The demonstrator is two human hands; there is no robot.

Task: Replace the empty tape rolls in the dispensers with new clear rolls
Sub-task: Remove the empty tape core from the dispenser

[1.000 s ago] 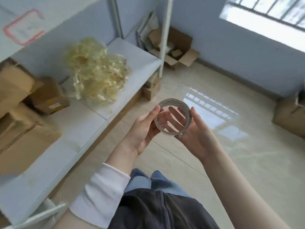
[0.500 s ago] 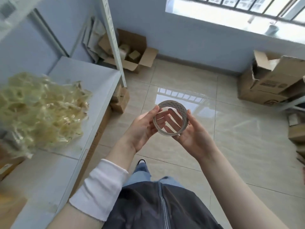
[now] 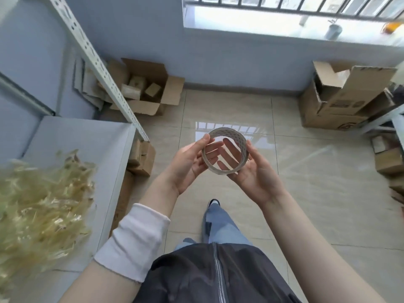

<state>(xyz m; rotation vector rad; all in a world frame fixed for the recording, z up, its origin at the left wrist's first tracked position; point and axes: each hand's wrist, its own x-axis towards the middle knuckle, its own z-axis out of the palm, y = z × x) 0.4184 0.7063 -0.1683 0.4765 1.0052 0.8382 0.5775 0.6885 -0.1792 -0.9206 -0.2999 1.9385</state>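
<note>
1. I hold a tape roll (image 3: 225, 150) in front of my waist, above the tiled floor (image 3: 328, 193), with both hands.
2. My left hand (image 3: 188, 165) has its thumb on the roll's upper left rim and its fingers curled in behind the ring, pinching that side.
3. My right hand (image 3: 255, 173) cups the roll from the right and below, thumb on the outer right edge and fingers showing through the opening.
4. The roll is a thin pale ring, tilted so I look through its centre; its inner wall has a dotted pattern. I cannot tell whether any tape is left on it.
5. To my left is a white shelf (image 3: 87, 145) with a heap of yellowish crumpled strips (image 3: 39, 204) on it.
6. An open cardboard box (image 3: 148, 88) sits by the far wall on the left; more boxes (image 3: 336, 99) stand to the right.
</note>
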